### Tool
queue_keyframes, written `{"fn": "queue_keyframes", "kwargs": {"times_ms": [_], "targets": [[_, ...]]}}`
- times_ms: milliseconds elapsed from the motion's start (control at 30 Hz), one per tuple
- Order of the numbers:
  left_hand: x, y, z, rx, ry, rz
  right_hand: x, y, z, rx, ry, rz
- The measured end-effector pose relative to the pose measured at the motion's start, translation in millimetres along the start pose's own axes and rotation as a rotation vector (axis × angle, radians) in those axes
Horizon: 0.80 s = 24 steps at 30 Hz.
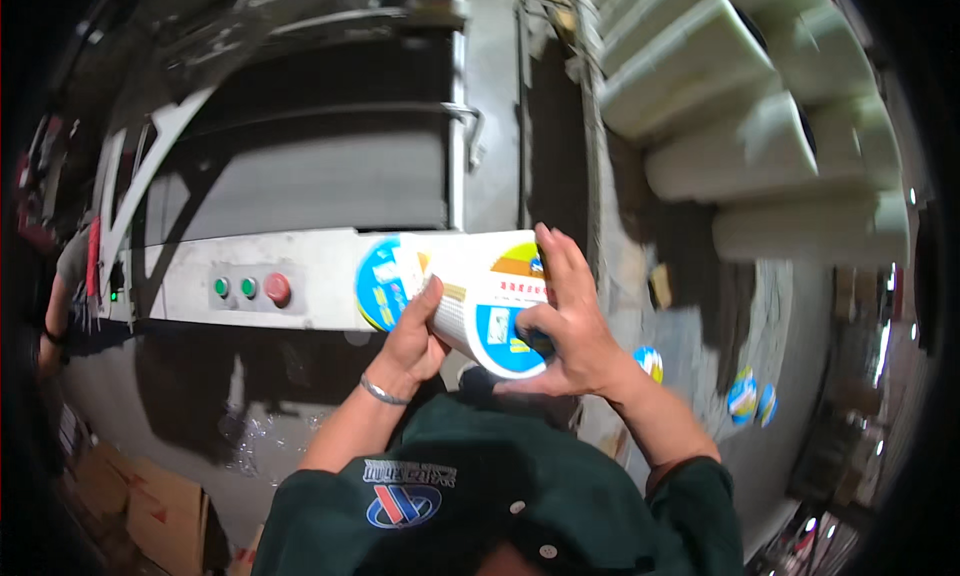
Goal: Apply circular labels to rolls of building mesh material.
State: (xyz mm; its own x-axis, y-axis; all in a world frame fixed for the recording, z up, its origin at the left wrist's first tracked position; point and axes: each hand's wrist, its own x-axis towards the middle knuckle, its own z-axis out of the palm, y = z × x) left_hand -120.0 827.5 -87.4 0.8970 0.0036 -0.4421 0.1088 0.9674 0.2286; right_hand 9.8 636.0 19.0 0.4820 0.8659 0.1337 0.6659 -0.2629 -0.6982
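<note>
In front of my chest I hold a white roll (462, 321) with a round blue, yellow and white printed label on its end face. My left hand (413, 338) grips its left side, thumb on top. My right hand (578, 334) grasps the right end, fingers along the rim and thumb bent over the label near a dark hole. A second blue printed disc (378, 284) shows beyond my left thumb; whether it belongs to another roll I cannot tell. My left wrist wears a silver bracelet (385, 391).
A machine panel (330, 266) with two green buttons and a red one stands ahead, left. Large white rolls (740, 146) are stacked at right. Several printed discs (743, 396) lie on the right-hand surface. Cardboard boxes (150, 506) stand at lower left; a person's arm (60, 296) shows far left.
</note>
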Motion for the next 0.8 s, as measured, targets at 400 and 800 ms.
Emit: {"fn": "queue_keyframes", "kwargs": {"times_ms": [400, 800], "targets": [[-8, 167, 1, 0.732, 0.246, 0.576, 356, 63, 86, -0.339, 0.519, 0.236], [-25, 197, -7, 0.638, 0.235, 0.509, 449, 64, 124, -0.420, 0.329, 0.527]]}}
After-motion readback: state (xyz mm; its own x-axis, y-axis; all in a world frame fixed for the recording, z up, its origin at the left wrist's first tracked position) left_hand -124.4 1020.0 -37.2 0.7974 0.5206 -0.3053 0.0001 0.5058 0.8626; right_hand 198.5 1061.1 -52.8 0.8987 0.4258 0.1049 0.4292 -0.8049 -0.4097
